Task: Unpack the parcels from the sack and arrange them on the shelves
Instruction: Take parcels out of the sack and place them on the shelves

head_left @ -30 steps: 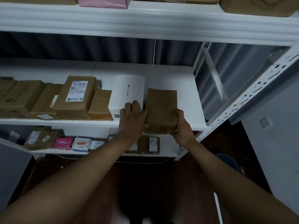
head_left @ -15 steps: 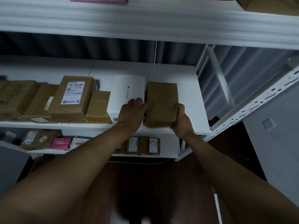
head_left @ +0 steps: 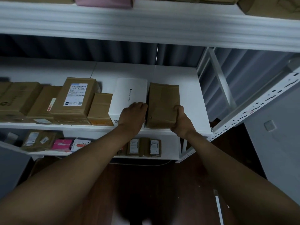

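Observation:
A brown paper-wrapped parcel (head_left: 163, 105) lies flat on the white middle shelf (head_left: 191, 88), close against the right side of a white box (head_left: 129, 93). My right hand (head_left: 180, 122) grips the parcel's near right corner, thumb on top. My left hand (head_left: 133, 116) lies over the white box's near right corner, its fingers curled down into the gap at the parcel's left side. The sack is out of view.
Several brown cardboard parcels (head_left: 74, 98) fill the middle shelf to the left. Small parcels and pink packets (head_left: 62, 144) line the lower shelf. More boxes stand on the top shelf (head_left: 146, 26). A perforated white upright (head_left: 253, 111) bounds the right side.
Both hands have pushed the brown parcel deeper onto the shelf until it rests beside the white box; a second ago its near end hung past the shelf's front edge.

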